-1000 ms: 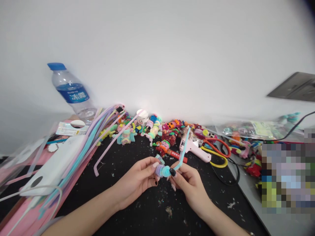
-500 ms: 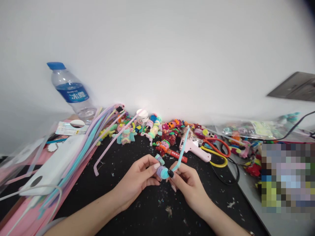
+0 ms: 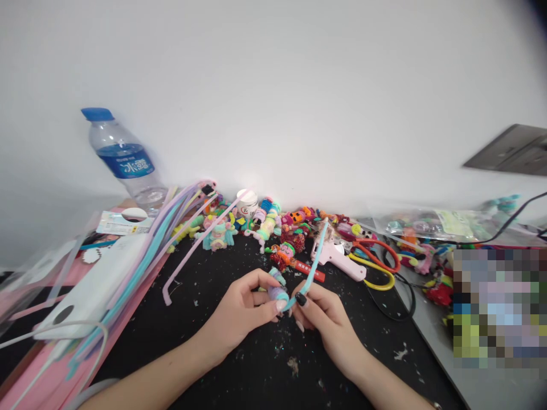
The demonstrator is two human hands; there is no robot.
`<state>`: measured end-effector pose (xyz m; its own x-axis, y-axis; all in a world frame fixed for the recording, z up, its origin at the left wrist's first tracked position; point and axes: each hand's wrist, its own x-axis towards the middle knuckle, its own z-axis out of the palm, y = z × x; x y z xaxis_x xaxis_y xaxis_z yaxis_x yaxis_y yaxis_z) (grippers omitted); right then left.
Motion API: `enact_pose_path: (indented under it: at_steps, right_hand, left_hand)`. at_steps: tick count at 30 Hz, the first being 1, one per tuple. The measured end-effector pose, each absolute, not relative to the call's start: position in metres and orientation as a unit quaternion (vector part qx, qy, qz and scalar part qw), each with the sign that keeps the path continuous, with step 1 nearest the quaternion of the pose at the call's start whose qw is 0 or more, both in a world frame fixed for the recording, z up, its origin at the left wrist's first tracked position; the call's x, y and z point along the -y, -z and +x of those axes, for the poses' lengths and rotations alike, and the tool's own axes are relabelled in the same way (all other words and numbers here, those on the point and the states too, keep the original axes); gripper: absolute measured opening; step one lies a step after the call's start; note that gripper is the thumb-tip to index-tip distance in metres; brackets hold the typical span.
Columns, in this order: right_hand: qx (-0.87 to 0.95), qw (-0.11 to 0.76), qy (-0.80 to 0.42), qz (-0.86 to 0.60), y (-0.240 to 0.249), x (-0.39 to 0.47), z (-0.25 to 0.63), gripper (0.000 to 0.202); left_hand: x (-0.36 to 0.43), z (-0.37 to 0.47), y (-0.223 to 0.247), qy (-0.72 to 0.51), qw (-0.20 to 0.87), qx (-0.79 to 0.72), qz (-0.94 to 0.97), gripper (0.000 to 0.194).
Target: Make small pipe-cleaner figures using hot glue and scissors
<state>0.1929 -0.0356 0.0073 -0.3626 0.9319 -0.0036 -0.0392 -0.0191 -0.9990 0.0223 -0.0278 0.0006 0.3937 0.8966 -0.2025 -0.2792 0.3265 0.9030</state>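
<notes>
My left hand [image 3: 237, 307] pinches a small coiled pipe-cleaner figure [image 3: 277, 292] in lavender and light blue, its fingers closed round it. The thumb presses on the figure's near end, where a light blue pipe cleaner [image 3: 317, 257] joins. My right hand [image 3: 325, 312] grips that pipe cleaner between thumb and fingers close to the figure. The strand's free end rises up and to the right, in front of a pink hot glue gun [image 3: 342, 263]. The fingers partly hide the figure.
Finished pipe-cleaner figures [image 3: 220, 230] line the wall. Scissors [image 3: 376, 265] with red and yellow handles lie beside the glue gun. Loose pipe cleaners [image 3: 145, 267] and a water bottle [image 3: 123, 154] are at left. A bent pink pipe cleaner [image 3: 188, 259] lies on the black mat [image 3: 179, 330].
My left thumb has moved right and down onto the figure's light blue end. The right hand has shifted its grip slightly up the strand, which now runs between both hands.
</notes>
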Motion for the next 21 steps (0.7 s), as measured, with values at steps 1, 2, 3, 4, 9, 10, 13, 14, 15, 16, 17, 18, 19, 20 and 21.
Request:
enact_pose_path:
  at_steps: [1,2,3,4,9,10,13,14,15,16,17,18,19,20,21]
  right_hand:
    - [0.566,0.410,-0.601,-0.388,-0.0073,0.0354,0.1930,0.030]
    - [0.564,0.411,-0.603,-0.386,-0.0072,0.0351,0.1930,0.030]
    - [0.564,0.413,-0.602,-0.386,-0.0071,0.0350,0.1931,0.030]
    - [0.566,0.413,-0.600,-0.386,-0.0069,0.0349,0.1932,0.030]
    - [0.585,0.402,-0.592,-0.382,-0.0059,0.0358,0.1946,0.029]
    - [0.588,0.401,-0.593,-0.376,-0.0060,0.0361,0.1949,0.028]
    - [0.598,0.402,-0.596,-0.354,-0.0068,0.0365,0.1952,0.026]
    - [0.601,0.400,-0.597,-0.349,-0.0072,0.0366,0.1951,0.026]
    - [0.603,0.398,-0.599,-0.346,-0.0075,0.0367,0.1949,0.026]
    - [0.605,0.395,-0.600,-0.344,-0.0078,0.0368,0.1948,0.026]
    - [0.608,0.392,-0.598,-0.345,-0.0081,0.0369,0.1947,0.026]
    - [0.613,0.390,-0.594,-0.347,-0.0083,0.0370,0.1947,0.026]
    - [0.619,0.386,-0.587,-0.350,-0.0084,0.0371,0.1947,0.026]
    - [0.627,0.383,-0.578,-0.356,-0.0086,0.0371,0.1948,0.027]
    - [0.635,0.379,-0.569,-0.361,-0.0086,0.0371,0.1949,0.028]
  left_hand:
    - [0.0281,0.0222,-0.0007,-0.405,0.725,-0.371,0.416,0.024]
    - [0.0282,0.0221,-0.0009,-0.403,0.726,-0.370,0.417,0.023]
    - [0.0282,0.0221,-0.0012,-0.400,0.727,-0.370,0.417,0.023]
    - [0.0281,0.0221,-0.0015,-0.396,0.729,-0.370,0.417,0.023]
    - [0.0273,0.0219,-0.0026,-0.367,0.746,-0.365,0.420,0.022]
    - [0.0274,0.0218,-0.0025,-0.360,0.750,-0.360,0.422,0.022]
    - [0.0279,0.0214,-0.0025,-0.348,0.760,-0.347,0.424,0.022]
    - [0.0281,0.0214,-0.0028,-0.344,0.763,-0.347,0.423,0.022]
    - [0.0281,0.0214,-0.0033,-0.340,0.764,-0.349,0.422,0.022]
    - [0.0281,0.0215,-0.0039,-0.336,0.766,-0.352,0.421,0.022]
    - [0.0280,0.0215,-0.0046,-0.330,0.766,-0.355,0.422,0.022]
    - [0.0279,0.0216,-0.0052,-0.325,0.767,-0.357,0.422,0.022]
    - [0.0277,0.0215,-0.0057,-0.319,0.768,-0.358,0.423,0.022]
    - [0.0275,0.0214,-0.0060,-0.315,0.769,-0.360,0.425,0.022]
    - [0.0274,0.0210,-0.0060,-0.310,0.769,-0.360,0.428,0.022]
